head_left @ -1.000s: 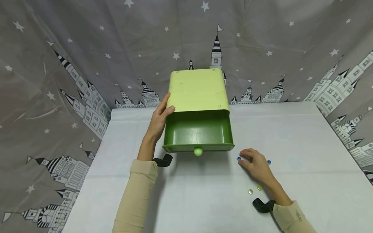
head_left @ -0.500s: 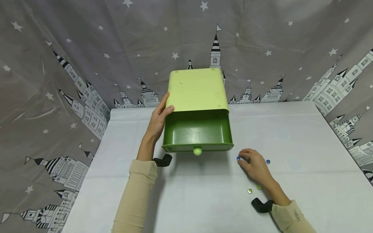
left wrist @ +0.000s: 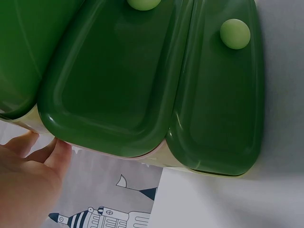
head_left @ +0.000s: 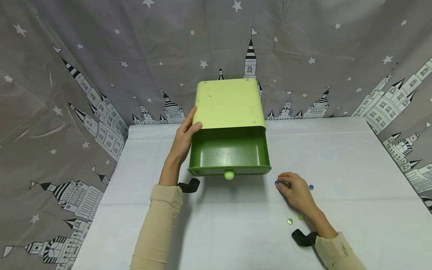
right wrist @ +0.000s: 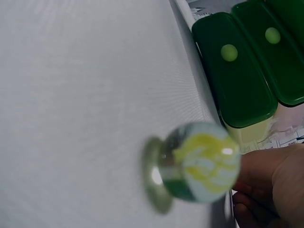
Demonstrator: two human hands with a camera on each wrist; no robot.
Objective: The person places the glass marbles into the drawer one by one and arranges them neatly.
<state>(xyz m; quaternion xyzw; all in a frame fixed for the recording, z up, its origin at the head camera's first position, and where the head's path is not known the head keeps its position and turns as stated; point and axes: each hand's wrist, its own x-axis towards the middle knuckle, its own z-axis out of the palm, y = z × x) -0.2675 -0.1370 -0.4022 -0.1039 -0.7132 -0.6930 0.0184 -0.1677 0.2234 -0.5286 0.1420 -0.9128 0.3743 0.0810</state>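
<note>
A small light-green cabinet (head_left: pixel 229 103) with dark-green drawers stands at the back of the table. Its top drawer (head_left: pixel 230 148) is pulled out, and its visible inside is bare. My left hand (head_left: pixel 181 144) rests along the cabinet's left side, thumb at the top's front corner; its fingertips touch the side wall in the left wrist view. To the right of the drawer, my right hand (head_left: pixel 297 191) pinches a blue marble (head_left: pixel 276 182) between thumb and forefinger, low at the table. A second blue marble (head_left: pixel 311 187) lies just beyond that hand.
Two yellow-green marbles (head_left: pixel 290 221) lie near my right wrist; one, with a yellow swirl (right wrist: pixel 204 161), looms large in the right wrist view. Two lower drawers, each with a round knob (left wrist: pixel 235 34), are closed. A grey castle-print curtain (head_left: pixel 152 56) hangs behind the white-covered table (head_left: pixel 216 225).
Both hands, the open drawer and the marbles keep their places; only a very slight shift of the head view shows.
</note>
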